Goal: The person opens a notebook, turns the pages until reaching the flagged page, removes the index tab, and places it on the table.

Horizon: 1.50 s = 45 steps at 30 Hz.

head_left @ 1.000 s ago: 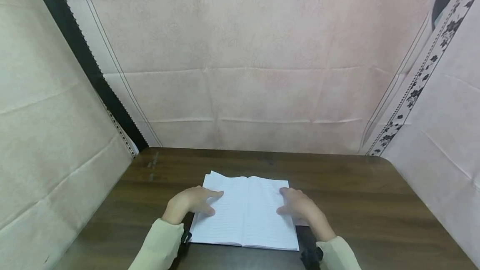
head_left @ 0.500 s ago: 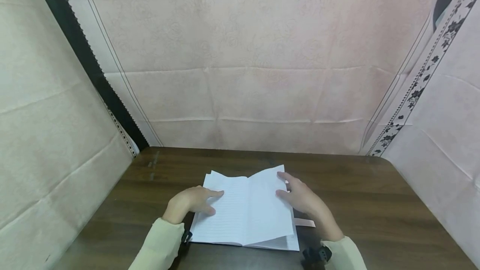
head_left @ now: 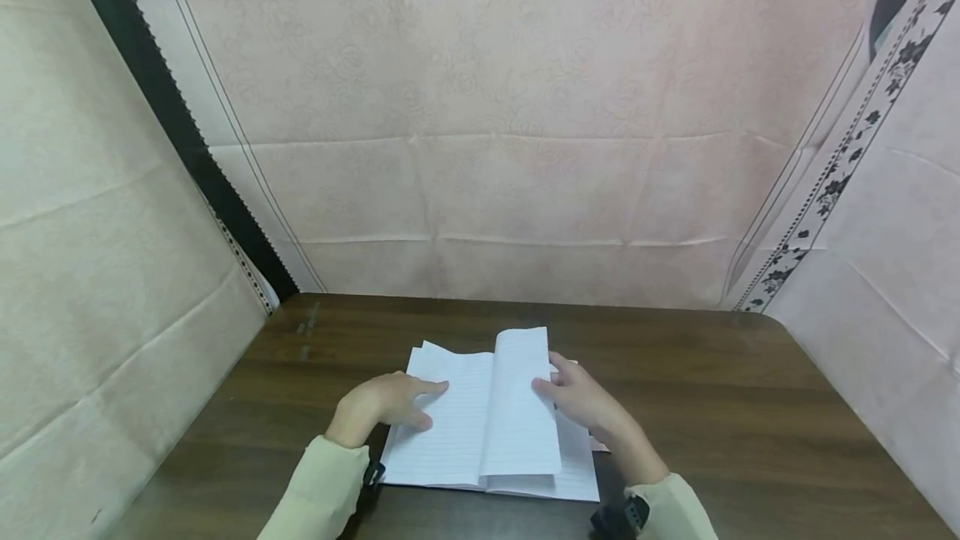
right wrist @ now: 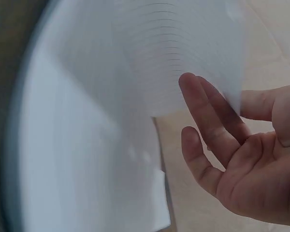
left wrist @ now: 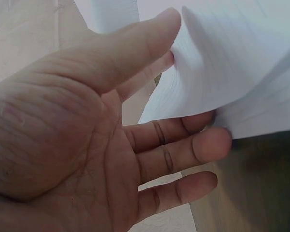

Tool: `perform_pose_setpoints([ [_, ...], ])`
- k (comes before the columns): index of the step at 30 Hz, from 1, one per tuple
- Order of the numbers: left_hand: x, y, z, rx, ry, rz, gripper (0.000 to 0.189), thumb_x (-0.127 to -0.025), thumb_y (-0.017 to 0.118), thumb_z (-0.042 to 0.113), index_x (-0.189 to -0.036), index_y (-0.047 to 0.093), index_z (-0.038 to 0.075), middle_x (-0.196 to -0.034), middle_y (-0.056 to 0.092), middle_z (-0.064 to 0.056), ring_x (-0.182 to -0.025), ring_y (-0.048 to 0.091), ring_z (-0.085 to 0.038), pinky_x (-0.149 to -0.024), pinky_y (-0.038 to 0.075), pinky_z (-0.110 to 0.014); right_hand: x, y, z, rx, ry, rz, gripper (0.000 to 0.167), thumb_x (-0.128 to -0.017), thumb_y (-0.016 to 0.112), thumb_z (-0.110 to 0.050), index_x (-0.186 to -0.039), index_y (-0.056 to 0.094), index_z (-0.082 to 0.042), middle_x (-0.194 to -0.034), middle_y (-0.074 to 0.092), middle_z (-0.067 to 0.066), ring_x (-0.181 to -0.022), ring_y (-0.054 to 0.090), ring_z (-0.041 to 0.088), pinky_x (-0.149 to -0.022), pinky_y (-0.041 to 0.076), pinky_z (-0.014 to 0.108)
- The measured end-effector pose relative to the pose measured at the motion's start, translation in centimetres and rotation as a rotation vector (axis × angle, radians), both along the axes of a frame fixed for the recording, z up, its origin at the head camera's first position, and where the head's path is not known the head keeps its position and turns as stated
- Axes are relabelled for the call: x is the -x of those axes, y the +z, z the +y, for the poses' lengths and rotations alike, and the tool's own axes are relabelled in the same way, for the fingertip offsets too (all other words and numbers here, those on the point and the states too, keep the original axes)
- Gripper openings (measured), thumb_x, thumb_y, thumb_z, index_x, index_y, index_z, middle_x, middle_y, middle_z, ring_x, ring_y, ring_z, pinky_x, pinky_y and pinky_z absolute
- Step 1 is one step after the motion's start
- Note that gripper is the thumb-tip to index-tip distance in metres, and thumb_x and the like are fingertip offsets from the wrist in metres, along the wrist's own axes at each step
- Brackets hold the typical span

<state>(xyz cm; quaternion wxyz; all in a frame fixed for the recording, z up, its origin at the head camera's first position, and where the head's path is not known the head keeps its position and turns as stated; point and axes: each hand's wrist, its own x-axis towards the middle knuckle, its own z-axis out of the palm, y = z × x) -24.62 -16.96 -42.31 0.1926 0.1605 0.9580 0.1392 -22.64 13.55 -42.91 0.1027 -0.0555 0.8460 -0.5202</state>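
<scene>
An open notebook [head_left: 450, 432] with white ruled pages lies in the middle near the front. My left hand [head_left: 382, 402] holds its left side; in the left wrist view, the thumb [left wrist: 140, 43] lies over the paper edge and some fingers reach beneath. My right hand [head_left: 585, 398] pinches the outer edge of a raised page [head_left: 521, 415], which stands curved up from the spine and leans left. The right wrist view shows that sheet [right wrist: 203, 53] between thumb and fingers. Under the raised page, part of the right-hand page [head_left: 577, 469] shows.
The notebook rests on a brown wooden table [head_left: 720, 407]. A pale strip [head_left: 599, 445] sticks out by its right edge. Light cloth [head_left: 480, 148] hangs behind the table and along both sides. Dark bands [head_left: 633, 513] circle the wrists.
My right hand has lifted the right-hand page from nearly flat and drawn it left toward the spine, so it now stands curved. My left hand stays in place.
</scene>
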Motion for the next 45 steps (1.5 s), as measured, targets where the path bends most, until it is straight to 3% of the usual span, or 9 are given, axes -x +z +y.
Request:
perform_pose_setpoints([
  [5, 0.0, -0.1, 0.0, 0.004, 0.009, -0.003, 0.059, -0.091, 0.075, 0.029, -0.145, 0.055, 0.030, -0.147, 0.053, -0.009, -0.141, 0.038, -0.039, -0.107, 0.035, -0.062, -0.2, -0.7, -1.1, 0.025, 0.073, -0.010, 0.064, -0.102, 0.059, -0.024, -0.148, 0.034, 0.011, -0.121, 0.064, 0.022, -0.113, 0.062, 0.039, -0.106, 0.034, 0.066],
  [8, 0.0, 0.0, 0.1, 0.010, 0.013, -0.002, 0.058, -0.091, 0.074, 0.029, -0.145, 0.055, 0.031, -0.147, 0.053, -0.008, -0.141, 0.039, -0.038, -0.107, 0.035, -0.062, -0.1, -1.3, -1.9, 0.070, 0.095, 0.007, 0.052, -0.103, 0.056, -0.021, -0.143, 0.043, 0.009, -0.108, 0.067, 0.013, -0.102, 0.063, 0.027, -0.105, 0.036, 0.062],
  [16, 0.0, 0.1, 0.2, 0.031, 0.014, 0.000, 0.057, -0.092, 0.073, 0.031, -0.145, 0.055, 0.031, -0.147, 0.054, -0.006, -0.141, 0.039, -0.038, -0.108, 0.034, -0.062, -0.3, -2.6, -4.2, 0.127, 0.130, 0.044, 0.042, -0.104, 0.054, -0.023, -0.138, 0.052, 0.002, -0.117, 0.068, 0.015, -0.106, 0.063, 0.031, -0.089, 0.051, 0.047],
  [22, 0.1, 0.1, 0.3, 0.044, 0.019, 0.004, 0.056, -0.091, 0.073, 0.032, -0.145, 0.055, 0.032, -0.146, 0.054, -0.007, -0.140, 0.040, -0.038, -0.107, 0.035, -0.062, -0.8, -3.0, -5.3, 0.126, 0.178, 0.059, 0.049, -0.102, 0.057, -0.021, -0.143, 0.048, 0.006, -0.136, 0.058, 0.023, -0.130, 0.051, 0.040, -0.106, 0.041, 0.055],
  [32, 0.3, 0.1, 0.3, -0.026, -0.033, 0.088, 0.037, -0.096, 0.068, 0.027, -0.133, 0.068, 0.026, -0.139, 0.060, -0.005, -0.134, 0.048, -0.034, -0.105, 0.040, -0.057, -1.0, -3.1, -5.3, 0.026, 0.273, 0.056, 0.036, -0.099, 0.063, -0.030, -0.124, 0.067, -0.005, -0.119, 0.068, 0.008, -0.110, 0.062, 0.027, -0.094, 0.048, 0.049],
  [33, 0.4, 0.2, 0.3, -0.028, -0.040, 0.108, 0.034, -0.097, 0.066, 0.026, -0.131, 0.069, 0.023, -0.137, 0.062, -0.006, -0.132, 0.050, -0.033, -0.104, 0.042, -0.056, -1.0, -3.1, -5.3, 0.019, 0.292, 0.061, 0.034, -0.099, 0.063, -0.029, -0.123, 0.068, -0.005, -0.121, 0.068, 0.008, -0.109, 0.062, 0.026, -0.093, 0.048, 0.047],
  [36, 0.4, 0.1, 0.3, -0.024, -0.051, 0.173, 0.016, -0.098, 0.062, 0.014, -0.106, 0.075, 0.010, -0.099, 0.071, -0.007, -0.091, 0.065, -0.023, -0.078, 0.054, -0.041, -1.0, -3.1, -5.2, 0.012, 0.335, 0.080, 0.030, -0.099, 0.064, -0.023, -0.122, 0.069, -0.006, -0.129, 0.065, 0.009, -0.110, 0.060, 0.025, -0.093, 0.047, 0.045],
  [40, 0.4, -0.1, 0.3, -0.027, -0.058, 0.252, 0.017, -0.096, 0.061, 0.004, -0.080, 0.066, 0.008, -0.063, 0.048, 0.000, -0.055, 0.043, -0.013, -0.051, 0.038, -0.030, -1.0, -3.1, -5.2, -0.023, 0.368, 0.110, 0.026, -0.098, 0.063, -0.019, -0.120, 0.071, -0.007, -0.136, 0.062, 0.009, -0.110, 0.059, 0.024, -0.093, 0.046, 0.042],
  [45, 0.8, -0.1, 0.2, -0.053, -0.068, 0.366, 0.015, -0.097, 0.065, 0.016, -0.107, 0.073, 0.008, -0.086, 0.067, -0.003, -0.067, 0.052, -0.015, -0.059, 0.047, -0.034, -1.0, -3.1, -5.2, -0.059, 0.395, 0.132, 0.023, -0.097, 0.064, -0.016, -0.116, 0.073, -0.010, -0.134, 0.064, 0.007, -0.103, 0.058, 0.018, -0.087, 0.045, 0.035],
])
